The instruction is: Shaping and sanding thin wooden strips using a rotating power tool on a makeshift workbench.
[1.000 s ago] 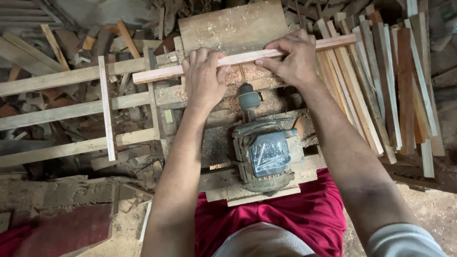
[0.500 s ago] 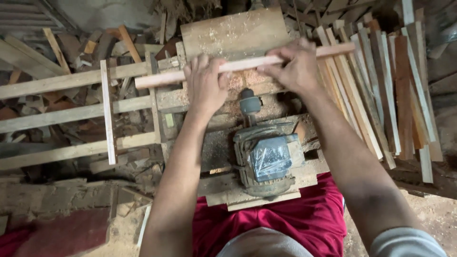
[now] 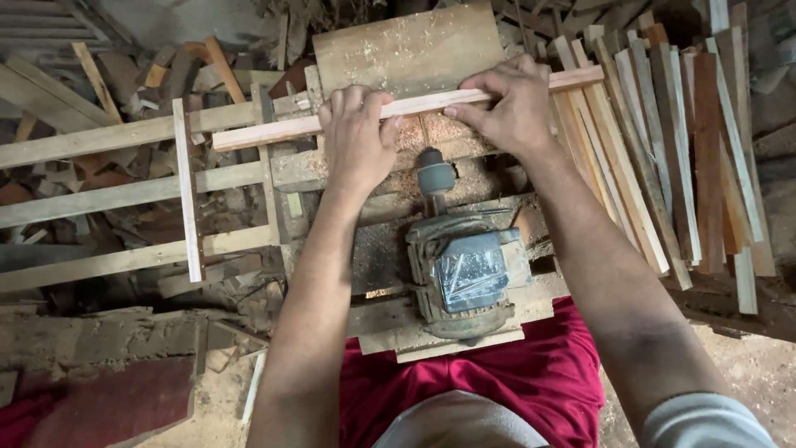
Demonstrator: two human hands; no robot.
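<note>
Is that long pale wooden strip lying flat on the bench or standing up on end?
Lying flat. The long pale wooden strip runs sideways across the sawdust-covered bench, pressed down by the left hand and right hand.

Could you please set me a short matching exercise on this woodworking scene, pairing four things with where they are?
Things:
1. wooden strip
2. electric motor
3. pile of slats
4. wooden frame

Places:
A. far right, stacked lengthwise
B. under both hands, lying crosswise
C. far left, rails joined by a crosspiece
D. centre, just in front of the person's red shorts

Pairs: 1-B, 2-D, 3-A, 4-C
</note>
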